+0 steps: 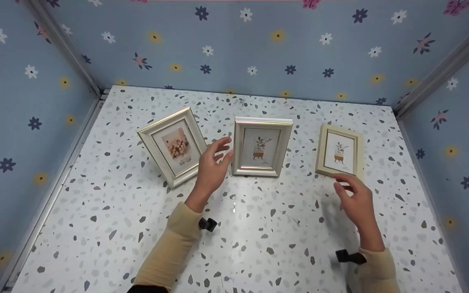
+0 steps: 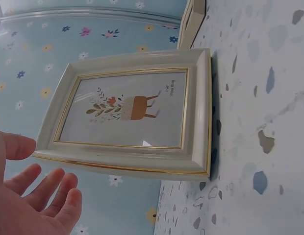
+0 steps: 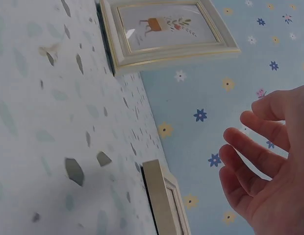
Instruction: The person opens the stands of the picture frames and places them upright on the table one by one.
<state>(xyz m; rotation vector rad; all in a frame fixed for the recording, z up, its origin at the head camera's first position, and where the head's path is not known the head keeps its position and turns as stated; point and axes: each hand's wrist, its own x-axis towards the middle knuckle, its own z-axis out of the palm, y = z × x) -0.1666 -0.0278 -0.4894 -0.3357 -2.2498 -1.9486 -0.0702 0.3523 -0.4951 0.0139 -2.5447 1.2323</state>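
Observation:
Three picture frames stand or lie on the speckled tabletop. My left hand (image 1: 213, 165) is between the left frame (image 1: 157, 148) and the upright middle frame (image 1: 238, 146), its relaxed fingers beside the middle frame's left edge and holding nothing. In the left wrist view, the middle frame (image 2: 127, 159) shows a plant print with a gold inner rim, and the left hand (image 2: 39, 196) is at its upper corner. My right hand (image 1: 354, 199) hovers by the near edge of the smaller right frame (image 1: 322, 150), fingers loosely bent. The right wrist view shows that hand (image 3: 269, 161) with nothing in it.
The white terrazzo-patterned table (image 1: 250, 236) is bordered by blue flowered panels (image 1: 234, 40) at the back and both sides. Metal rails (image 1: 55, 187) run along the side edges. A black wrist strap (image 1: 352, 256) is worn on the right sleeve.

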